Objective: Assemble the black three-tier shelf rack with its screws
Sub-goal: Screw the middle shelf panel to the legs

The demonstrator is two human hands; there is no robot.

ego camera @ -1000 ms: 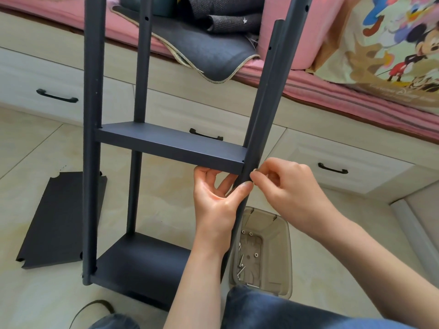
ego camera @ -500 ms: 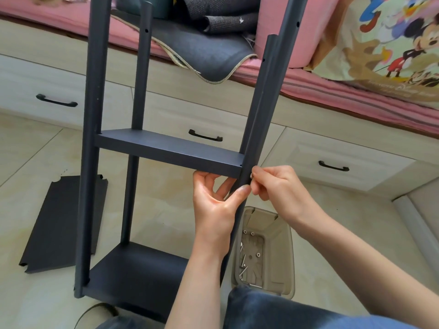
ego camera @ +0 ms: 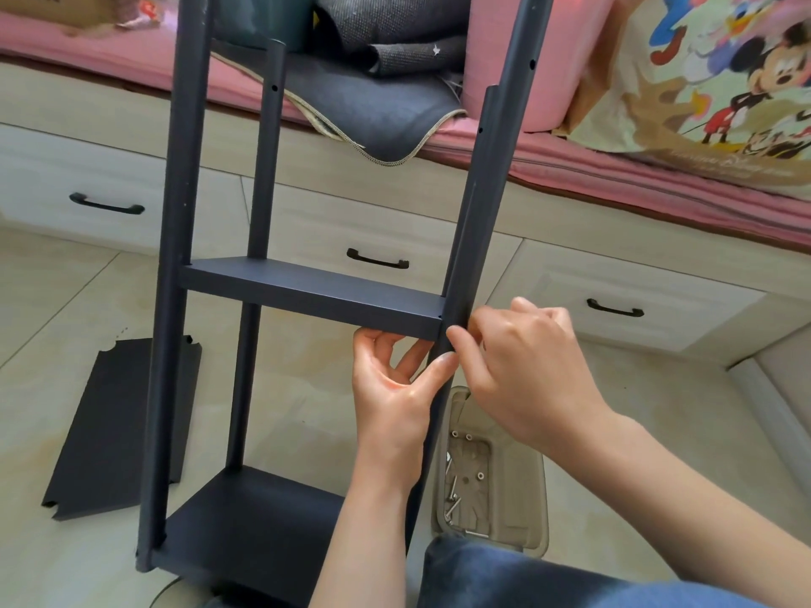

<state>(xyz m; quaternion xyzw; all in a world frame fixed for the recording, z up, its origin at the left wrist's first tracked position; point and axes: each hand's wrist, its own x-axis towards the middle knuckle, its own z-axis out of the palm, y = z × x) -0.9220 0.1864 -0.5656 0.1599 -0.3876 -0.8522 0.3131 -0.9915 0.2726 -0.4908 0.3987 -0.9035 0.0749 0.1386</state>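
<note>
The black rack (ego camera: 175,256) stands on the floor with its middle shelf (ego camera: 307,296) and bottom shelf (ego camera: 250,520) between four posts. My left hand (ego camera: 395,397) holds the rack at the near right post (ego camera: 478,239). Its fingers curl under the middle shelf's right end and its thumb presses on the post. My right hand (ego camera: 531,370) pinches at the post's right side, level with that shelf corner. What it pinches looks like a small screw, hidden by the fingertips. A third shelf panel (ego camera: 118,423) lies flat on the floor at the left.
A beige plastic tray (ego camera: 533,511) with several loose screws (ego camera: 452,498) sits on the tile floor behind the near right post. My jeans-clad knee (ego camera: 504,577) is at the bottom. Wooden drawers (ego camera: 377,239) and a pink-cushioned bench (ego camera: 658,186) stand behind the rack.
My right hand has stayed at the post by the shelf corner and its fingers have turned there. My left hand keeps its hold, and the rack has shifted slightly in view.
</note>
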